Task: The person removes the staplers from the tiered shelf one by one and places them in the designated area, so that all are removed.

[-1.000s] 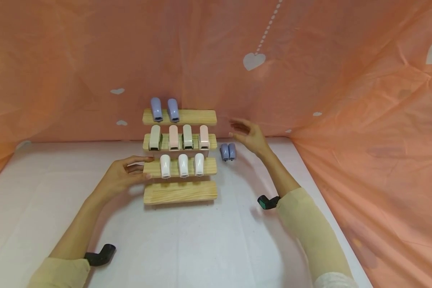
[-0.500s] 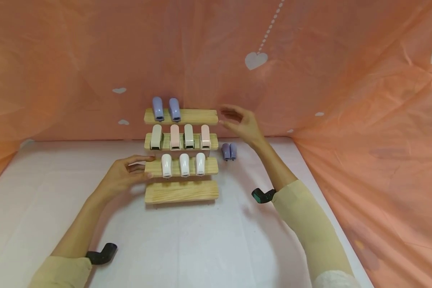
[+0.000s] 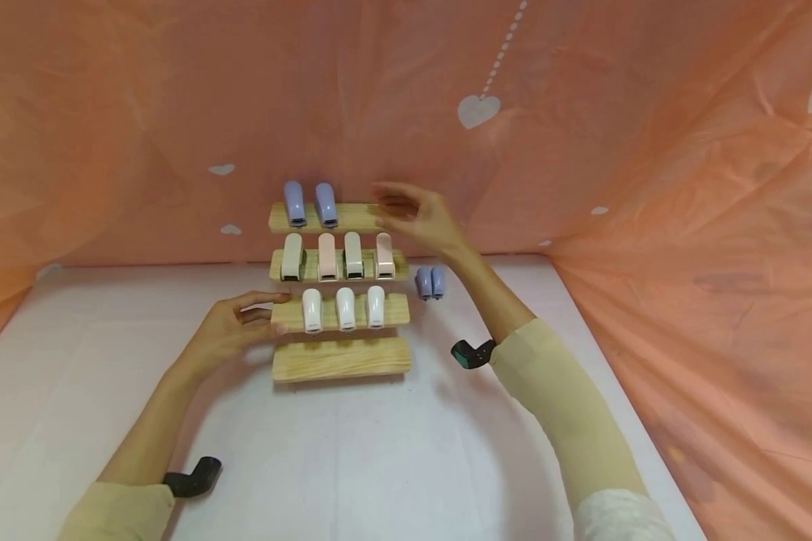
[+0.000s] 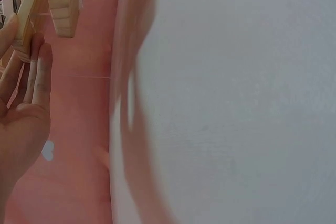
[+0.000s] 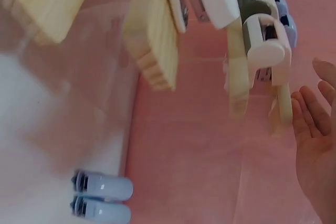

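Note:
A tiered wooden display rack (image 3: 341,361) holds small staplers. Two purple staplers (image 3: 295,204) stand at the left of the top shelf. Pale green and pink staplers (image 3: 327,257) share the shelf below, and three white staplers (image 3: 346,309) stand on the one under that. My left hand (image 3: 230,330) holds the left end of the white staplers' shelf, thumb in front and fingers behind, as the left wrist view shows on the wooden shelf end (image 4: 29,19). My right hand (image 3: 422,218), holding nothing, is at the top shelf's right end with fingers extended; contact is unclear.
Two more purple staplers (image 3: 430,282) lie side by side on the white tabletop (image 3: 379,466), right of the rack. The lowest shelf is bare wood. Behind the rack hangs an orange-pink curtain (image 3: 142,113) with white hearts.
My right hand has moved left and up, from above the two loose purple staplers to the top shelf's right end. My left hand stays on its shelf; the staplers have not moved.

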{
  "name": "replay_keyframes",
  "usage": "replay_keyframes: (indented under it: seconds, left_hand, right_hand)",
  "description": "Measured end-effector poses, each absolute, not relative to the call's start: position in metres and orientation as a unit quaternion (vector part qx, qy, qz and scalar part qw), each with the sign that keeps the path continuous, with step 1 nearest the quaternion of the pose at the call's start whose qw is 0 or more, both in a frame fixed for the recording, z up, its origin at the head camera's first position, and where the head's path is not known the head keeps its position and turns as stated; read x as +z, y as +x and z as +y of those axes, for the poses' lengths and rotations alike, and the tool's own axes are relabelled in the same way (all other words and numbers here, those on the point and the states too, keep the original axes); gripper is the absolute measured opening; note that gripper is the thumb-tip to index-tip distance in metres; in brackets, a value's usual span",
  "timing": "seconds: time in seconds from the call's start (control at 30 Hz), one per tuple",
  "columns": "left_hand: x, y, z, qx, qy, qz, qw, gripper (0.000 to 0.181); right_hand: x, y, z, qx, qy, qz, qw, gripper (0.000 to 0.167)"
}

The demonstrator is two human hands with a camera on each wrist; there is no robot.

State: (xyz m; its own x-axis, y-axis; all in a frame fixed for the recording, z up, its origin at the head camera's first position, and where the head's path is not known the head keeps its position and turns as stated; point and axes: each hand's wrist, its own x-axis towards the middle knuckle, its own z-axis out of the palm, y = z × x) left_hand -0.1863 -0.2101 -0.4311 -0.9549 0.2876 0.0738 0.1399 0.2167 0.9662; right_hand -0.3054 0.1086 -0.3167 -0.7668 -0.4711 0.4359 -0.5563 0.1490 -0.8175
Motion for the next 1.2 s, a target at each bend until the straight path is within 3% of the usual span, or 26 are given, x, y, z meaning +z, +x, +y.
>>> replay_keyframes:
  seconds: [0.33,0.7,0.97,1.2]
  left_hand:
    - [-0.431,-0.183,-0.211,0.61,0.142,0.777,0.059,0.052]
    - [-0.429,-0.178,-0.212,0.61,0.129,0.779,0.07,0.054]
    - [-0.431,-0.179,-0.212,0.623,0.14,0.766,0.075,0.054]
    - [-0.431,-0.177,-0.212,0.616,0.137,0.772,0.073,0.053]
  right_hand:
    - [-0.312,-0.31,0.084,0.527,0.356,-0.772,0.021,0.056]
    - [-0.307,-0.308,0.063,0.527,0.361,-0.768,-0.041,0.064]
    - [-0.303,-0.311,0.054,0.452,0.345,-0.821,-0.035,0.07]
    - [-0.304,-0.312,0.051,0.441,0.364,-0.82,-0.029,0.065]
